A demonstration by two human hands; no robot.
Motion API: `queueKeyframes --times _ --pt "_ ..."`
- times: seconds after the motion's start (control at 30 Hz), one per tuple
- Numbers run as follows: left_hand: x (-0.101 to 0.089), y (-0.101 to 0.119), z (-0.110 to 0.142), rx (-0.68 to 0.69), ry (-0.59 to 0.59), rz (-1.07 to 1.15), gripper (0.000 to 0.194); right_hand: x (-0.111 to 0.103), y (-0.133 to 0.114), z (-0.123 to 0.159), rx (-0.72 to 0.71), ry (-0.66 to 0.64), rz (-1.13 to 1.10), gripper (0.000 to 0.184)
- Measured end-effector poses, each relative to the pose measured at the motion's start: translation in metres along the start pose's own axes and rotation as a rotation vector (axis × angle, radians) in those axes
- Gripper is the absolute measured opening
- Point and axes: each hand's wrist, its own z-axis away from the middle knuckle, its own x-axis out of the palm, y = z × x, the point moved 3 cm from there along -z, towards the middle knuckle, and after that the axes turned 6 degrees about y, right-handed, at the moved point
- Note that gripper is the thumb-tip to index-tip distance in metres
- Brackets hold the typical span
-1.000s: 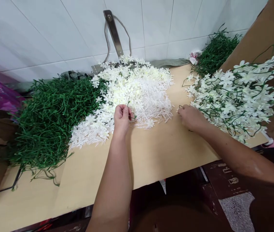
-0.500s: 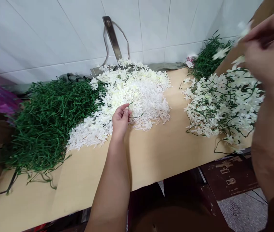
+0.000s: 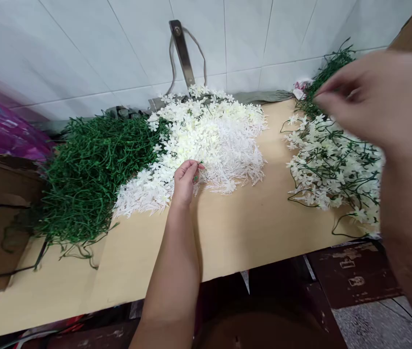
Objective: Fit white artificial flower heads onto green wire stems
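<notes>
My left hand [image 3: 187,180] is closed in a pinch on a thin green artificial stem, of which only short bits show at the fingertips. It is over the front of a heap of white artificial flowers [image 3: 194,133] and loose white petal pieces [image 3: 240,152]. My right hand [image 3: 369,102] is raised at the right, blurred, its fingers loosely curled and slightly apart with nothing visible in them. Below it lies a pile of white flowers on green stems [image 3: 331,167], partly hidden by my hand and forearm.
A big heap of green stems [image 3: 92,169] lies at the left, beside a cardboard box [image 3: 5,203] and purple plastic [image 3: 5,126]. More green stems [image 3: 331,68] lie at the back right. A metal bracket [image 3: 182,53] stands against the tiled wall. The tan tabletop [image 3: 249,232] ends at a front edge.
My right hand has moved left and down from the upper right, and the white flowers by its fingers no longer show there. The stem at my left hand shows less. The view has shifted slightly.
</notes>
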Motion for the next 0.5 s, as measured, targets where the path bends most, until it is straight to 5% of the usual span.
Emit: queueKeyframes --times 0.1,0.17,0.37,0.5 --pt "-0.001 -0.002 0.002 -0.017 -0.061 -0.070 0.021 0.032 -0.082 0.004 -0.146 -0.170 -0.270 0.013" --pt "-0.001 -0.002 0.003 -0.033 -0.097 -0.119 0.023 0.057 -0.113 0.004 -0.244 -0.189 -0.372 0.014" --pt "0.003 -0.003 0.006 -0.024 -0.192 -0.252 0.024 0.134 -0.143 -0.004 -0.130 -0.295 -0.289 0.021" --pt "0.003 -0.006 0.005 -0.043 -0.242 -0.247 0.022 0.162 -0.154 -0.007 -0.080 -0.339 -0.228 0.029"
